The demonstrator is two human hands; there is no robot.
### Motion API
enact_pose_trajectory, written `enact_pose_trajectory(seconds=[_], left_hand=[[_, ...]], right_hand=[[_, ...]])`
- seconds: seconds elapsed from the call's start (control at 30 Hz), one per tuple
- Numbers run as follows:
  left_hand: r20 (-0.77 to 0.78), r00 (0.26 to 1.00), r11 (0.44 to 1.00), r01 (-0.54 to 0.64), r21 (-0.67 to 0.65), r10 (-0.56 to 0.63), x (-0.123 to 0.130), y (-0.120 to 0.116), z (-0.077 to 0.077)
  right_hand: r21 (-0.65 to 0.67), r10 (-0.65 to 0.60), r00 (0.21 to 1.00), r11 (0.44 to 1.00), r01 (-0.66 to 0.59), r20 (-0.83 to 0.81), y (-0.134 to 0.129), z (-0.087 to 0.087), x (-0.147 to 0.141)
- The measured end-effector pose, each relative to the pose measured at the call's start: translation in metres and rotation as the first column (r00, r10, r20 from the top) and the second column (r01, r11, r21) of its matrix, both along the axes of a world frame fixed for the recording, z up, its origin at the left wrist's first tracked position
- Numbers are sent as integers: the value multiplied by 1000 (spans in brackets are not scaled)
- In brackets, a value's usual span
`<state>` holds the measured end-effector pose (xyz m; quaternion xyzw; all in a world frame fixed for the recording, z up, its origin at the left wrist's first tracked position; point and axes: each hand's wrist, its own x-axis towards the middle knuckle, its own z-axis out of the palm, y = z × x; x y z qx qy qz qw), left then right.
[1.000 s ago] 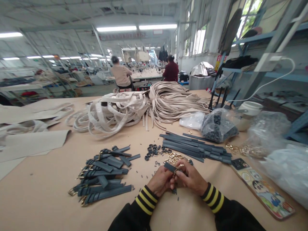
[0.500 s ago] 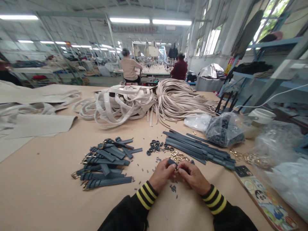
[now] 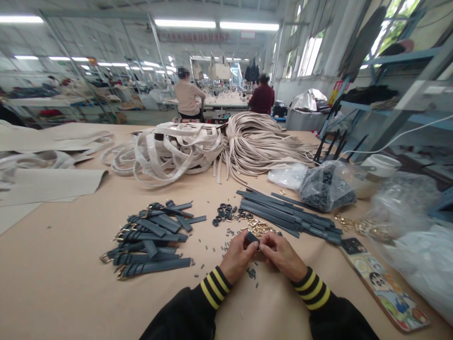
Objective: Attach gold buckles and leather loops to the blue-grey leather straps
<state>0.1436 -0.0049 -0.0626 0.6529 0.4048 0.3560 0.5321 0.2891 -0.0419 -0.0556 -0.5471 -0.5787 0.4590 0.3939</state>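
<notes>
My left hand (image 3: 238, 257) is closed around a short dark blue-grey strap (image 3: 252, 238), whose top shows above the thumb. Close against it, my right hand (image 3: 285, 257) pinches at the strap's near edge, and its fingertips hide what lies between them. Just beyond both hands is a small heap of gold buckles (image 3: 257, 227). Dark strap loops (image 3: 222, 212) lie behind them to the left. Small dark cut pieces (image 3: 251, 273) are scattered on the table below and left of my hands.
Buckled dark straps (image 3: 152, 236) are piled at left, and long dark strips (image 3: 283, 212) lie at right. Pale strap bundles (image 3: 255, 141) fill the back. Plastic bags (image 3: 327, 184) and a cartoon-printed tray (image 3: 382, 283) stand on the right. Two people sit at a far table.
The view has shifted slightly, so the table's contents sit a little left. Both hands stay together at the strap, with only a small change in the right fingers.
</notes>
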Motion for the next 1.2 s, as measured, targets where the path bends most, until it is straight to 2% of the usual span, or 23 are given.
enact_pose_trajectory(seconds=[0.1,0.2,0.33,0.4,0.63,0.77,0.9,0.97,1.07,1.2], left_hand=[[-38,999,999,-16,40,18,1,1,-1],[-52,998,998,-24,50,26,2,0,-1],[-183,976,958,-67,280,122,4,-8,2],[-207,969,939,-60,339,137,5,-11,5],[-62,998,993,-23,118,30,1,-2,8],[8,1000,998,-8,63,7,0,-1,7],[179,979,994,109,-31,-102,0,0,6],[215,970,991,130,-41,-118,-1,2,6],[178,979,995,100,-20,-95,-2,3,5],[47,999,999,22,33,-24,0,-1,4]], right_hand=[[-10,-31,999,999,31,-22,0,1,-3],[-47,-32,991,999,26,-128,-1,1,-6],[-99,-34,975,995,12,-219,0,0,-6],[-104,-19,963,995,-10,-268,0,-2,-4],[-172,18,873,978,-116,-487,-3,-3,-1],[-160,14,884,982,-100,-467,-2,-1,-1],[-143,6,904,987,-74,-428,-3,5,-2],[-157,2,890,984,-83,-456,-4,8,-4],[-178,-10,868,980,-91,-497,-5,7,-6],[-181,-23,868,980,-78,-495,-4,1,-6]])
